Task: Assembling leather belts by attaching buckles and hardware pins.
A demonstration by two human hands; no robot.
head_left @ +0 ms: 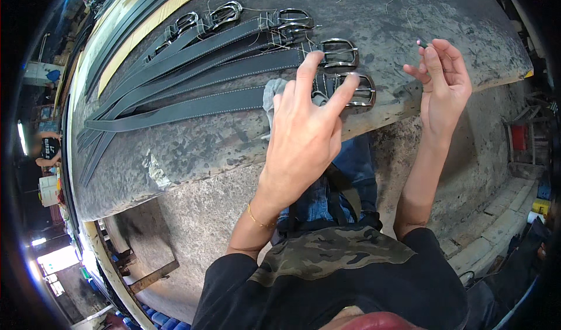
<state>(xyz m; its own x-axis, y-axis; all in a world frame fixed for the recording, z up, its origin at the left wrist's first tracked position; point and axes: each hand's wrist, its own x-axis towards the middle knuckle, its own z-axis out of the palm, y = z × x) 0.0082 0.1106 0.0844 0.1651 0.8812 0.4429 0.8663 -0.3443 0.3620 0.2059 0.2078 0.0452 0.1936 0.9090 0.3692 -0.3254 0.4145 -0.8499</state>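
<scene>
On the bench, the nearest black leather belt [204, 109] has pale edge stitching and a shiny metal buckle [365, 91]. My left hand [307, 122] lies over its buckle end, index finger and thumb spread around the keeper area. A grey cloth [273, 96] pokes out from under that hand's curled fingers, which seem to grip it. My right hand [445, 84] is raised at the right, apart from the belts. Its fingertips pinch a small dark, thin piece [422, 43] with a pinkish tip, too small to name.
Several more buckled belts [257, 64] fan out beyond, loose threads at their buckle ends. Farther left lie dark strips [125, 35] and a yellowish strip [146, 29]. The worn bench [193, 154] has a rounded front edge. Another person [49, 149] is at the far left.
</scene>
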